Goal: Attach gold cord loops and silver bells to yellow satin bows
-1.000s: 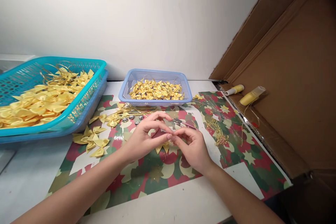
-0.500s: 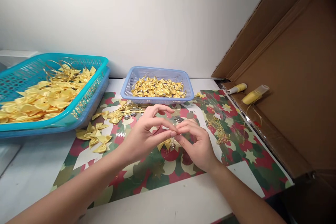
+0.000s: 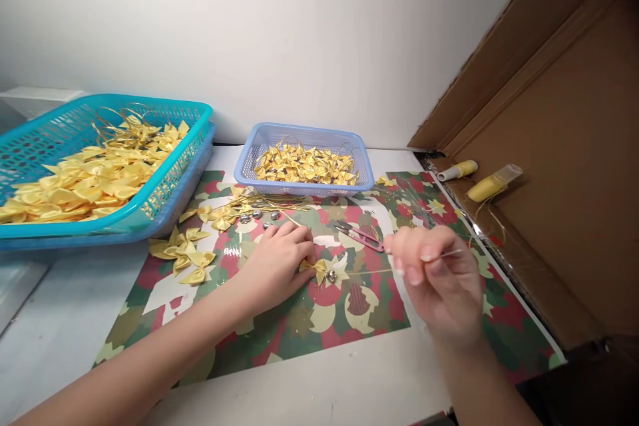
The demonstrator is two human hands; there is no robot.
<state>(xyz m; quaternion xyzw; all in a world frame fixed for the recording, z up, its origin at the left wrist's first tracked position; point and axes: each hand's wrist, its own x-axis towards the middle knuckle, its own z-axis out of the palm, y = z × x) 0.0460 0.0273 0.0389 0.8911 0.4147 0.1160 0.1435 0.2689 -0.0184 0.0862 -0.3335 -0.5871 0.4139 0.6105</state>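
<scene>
My left hand (image 3: 279, 258) rests low over the patterned sheet, fingers curled down onto the left side of a yellow ribbon bow (image 3: 319, 269). A small silver bell (image 3: 331, 276) sits against the bow's right side. From there a pale thread (image 3: 369, 272) stretches right towards my raised right hand (image 3: 442, 279). That hand is closed in a pinch around a thin, light needle (image 3: 453, 253), whose end sticks out past the fingertips. Between the hands, slightly farther away, lie pink thread snips (image 3: 360, 236).
Yellow bows fill a turquoise basket (image 3: 200, 146) at left and a blue basket (image 3: 304, 188) behind. Loose bows (image 3: 184, 253), gold wires (image 3: 269, 202) and several bells (image 3: 257, 214) lie left of centre. Yellow thread spools (image 3: 492, 184) stand by the cardboard wall (image 3: 559, 146) at right.
The hands were together over the bow and bell. My right hand has moved right and up, drawing the thread out, while my left hand has come down onto the bow. The snips are uncovered.
</scene>
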